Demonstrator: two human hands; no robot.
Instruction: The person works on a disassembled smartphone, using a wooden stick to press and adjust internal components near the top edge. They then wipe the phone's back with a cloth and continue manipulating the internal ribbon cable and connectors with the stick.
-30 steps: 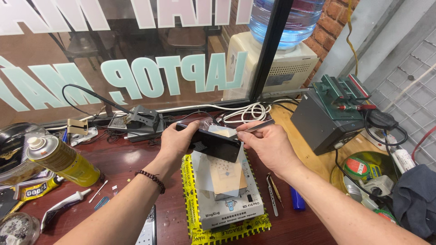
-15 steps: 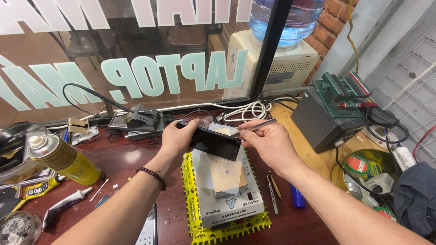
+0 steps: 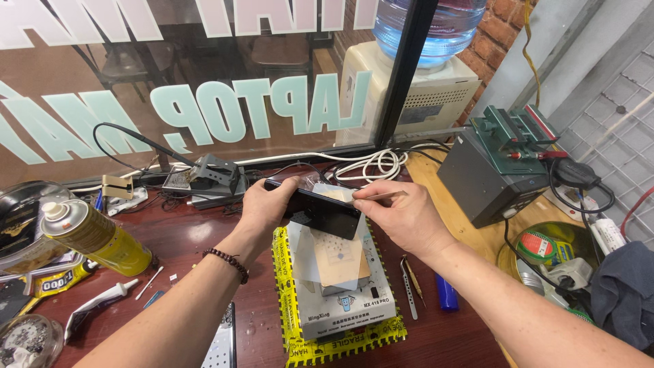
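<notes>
1. Left hand (image 3: pixel 262 204) closed in a grip on the left end of a black phone (image 3: pixel 320 212), held up over the heating plate (image 3: pixel 340 293).
2. Right hand (image 3: pixel 402 218) pinching a thin metal tool (image 3: pixel 378 197) at the phone's top edge, at 2 o'clock from the phone.
3. Yellow spray can (image 3: pixel 95 235) lying on the worktop (image 3: pixel 197 238) at 9 o'clock.
4. Tweezers (image 3: pixel 409 286) and a blue lighter (image 3: pixel 446 293) at 4 o'clock, beside the plate.

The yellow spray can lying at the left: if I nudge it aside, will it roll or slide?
The yellow spray can lies on its side on the dark red bench, so its round body would probably roll rather than slide. Clutter close beside it should stop it soon. Its smooth metal skin looks slippery to grip.
</notes>
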